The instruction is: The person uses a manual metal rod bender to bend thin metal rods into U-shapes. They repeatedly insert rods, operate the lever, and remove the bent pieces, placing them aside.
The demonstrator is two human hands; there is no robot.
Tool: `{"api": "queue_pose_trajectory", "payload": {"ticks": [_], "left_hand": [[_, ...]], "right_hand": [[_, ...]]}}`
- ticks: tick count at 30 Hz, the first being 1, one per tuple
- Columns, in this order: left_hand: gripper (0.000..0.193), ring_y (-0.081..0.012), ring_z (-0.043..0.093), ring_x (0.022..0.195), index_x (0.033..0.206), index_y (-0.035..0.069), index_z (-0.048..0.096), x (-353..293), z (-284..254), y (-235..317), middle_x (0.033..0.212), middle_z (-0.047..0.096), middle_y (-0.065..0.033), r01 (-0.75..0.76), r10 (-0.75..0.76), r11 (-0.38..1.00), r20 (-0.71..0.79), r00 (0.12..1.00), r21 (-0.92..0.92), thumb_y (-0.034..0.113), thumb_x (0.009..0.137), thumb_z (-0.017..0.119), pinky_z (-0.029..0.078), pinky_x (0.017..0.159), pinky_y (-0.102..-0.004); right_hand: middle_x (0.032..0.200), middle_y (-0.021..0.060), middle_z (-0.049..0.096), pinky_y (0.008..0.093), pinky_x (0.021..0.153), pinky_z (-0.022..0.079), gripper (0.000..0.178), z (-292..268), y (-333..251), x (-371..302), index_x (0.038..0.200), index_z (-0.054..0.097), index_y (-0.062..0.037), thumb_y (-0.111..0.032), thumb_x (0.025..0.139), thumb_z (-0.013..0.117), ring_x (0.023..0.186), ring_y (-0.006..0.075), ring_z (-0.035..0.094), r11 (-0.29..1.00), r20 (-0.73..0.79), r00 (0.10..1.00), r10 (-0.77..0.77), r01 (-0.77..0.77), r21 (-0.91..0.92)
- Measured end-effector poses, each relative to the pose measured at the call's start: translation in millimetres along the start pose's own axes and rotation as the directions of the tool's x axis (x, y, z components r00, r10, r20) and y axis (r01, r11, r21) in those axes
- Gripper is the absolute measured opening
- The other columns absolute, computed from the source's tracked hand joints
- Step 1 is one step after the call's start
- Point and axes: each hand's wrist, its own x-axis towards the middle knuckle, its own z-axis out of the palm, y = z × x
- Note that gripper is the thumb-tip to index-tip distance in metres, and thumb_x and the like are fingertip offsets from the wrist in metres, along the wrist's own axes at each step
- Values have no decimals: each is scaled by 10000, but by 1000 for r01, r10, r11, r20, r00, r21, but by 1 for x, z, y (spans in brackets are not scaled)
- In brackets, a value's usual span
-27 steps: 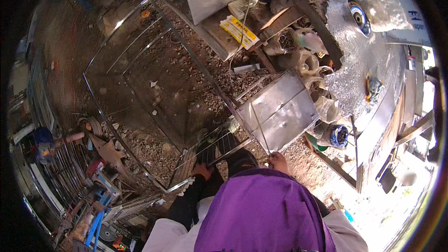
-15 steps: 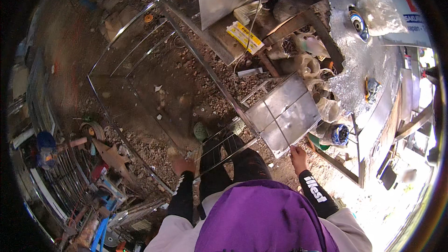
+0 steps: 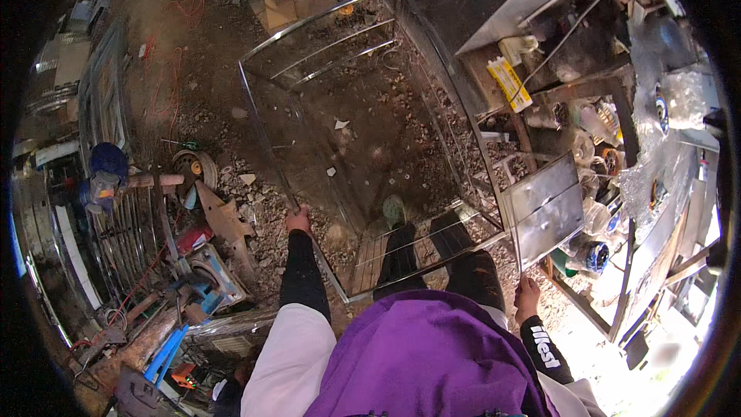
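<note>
A large rectangular frame of shiny metal tubing (image 3: 266, 137) stands over the dirt in front of me, with slimmer bars across its far end and near end. My left hand (image 3: 298, 219) is closed around its left rail. On the right, my right hand (image 3: 527, 300) has its fingers closed on the near end of a thin metal bar (image 3: 516, 253). That bar runs along the edge of a grey metal sheet (image 3: 546, 205); how it joins the frame is unclear. My legs are at the frame's near end, behind its slats.
At left lie a blue-capped machine (image 3: 108, 162), a small wheel (image 3: 194, 169), rusty plates and metal bars. A yellow box (image 3: 509, 85) rests on a ledge at upper right. Plastic bags and a blue wire spool (image 3: 594, 256) crowd the right. An orange cord (image 3: 176, 81) trails at far left.
My left hand has gone from the frame's near corner to farther up its left rail. My right hand has shifted toward me. The whole view has turned, so things sit farther right.
</note>
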Motion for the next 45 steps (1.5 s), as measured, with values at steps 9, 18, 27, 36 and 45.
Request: {"api": "queue_pose_trajectory", "payload": {"ticks": [9,18,27,36,45], "left_hand": [[702,-347,682,922,1234,-81,625,80,-13,21,998,701,-229,-47,213,904,-353,911,424,508,862,713,533,812,-513],[537,-393,662,909,996,-69,719,58,2,41,967,706,-238,-279,564,775,-421,710,567,446,842,701,502,823,-514],[384,-311,583,646,876,-30,640,145,-93,23,684,597,-131,-295,362,930,-420,832,217,351,917,663,454,639,-500],[311,-164,491,482,822,47,593,72,-49,87,589,497,-50,-226,222,972,-59,973,-65,323,937,680,351,432,-358],[421,-307,566,669,787,-10,623,72,-26,98,683,595,-149,-305,391,887,-210,896,347,398,890,643,429,655,-484]], "right_hand": [[581,-62,441,225,358,259,271,-21,-61,-2,995,671,-90,-357,987,629,413,50,353,985,-35,985,-171,170,-26],[561,-44,439,243,354,260,351,-36,-4,-13,757,515,-136,-380,983,626,401,65,357,992,-155,981,-120,123,10],[583,122,526,407,521,366,493,44,-45,55,739,589,-2,-434,974,604,533,233,467,706,79,866,-493,451,-546],[981,289,663,548,795,499,415,291,-227,187,1120,651,-23,-399,986,536,956,496,617,506,340,623,-705,777,-374],[994,314,667,573,834,475,628,329,-264,198,975,679,41,-537,1008,434,976,517,617,695,63,818,-571,523,-493]]}}
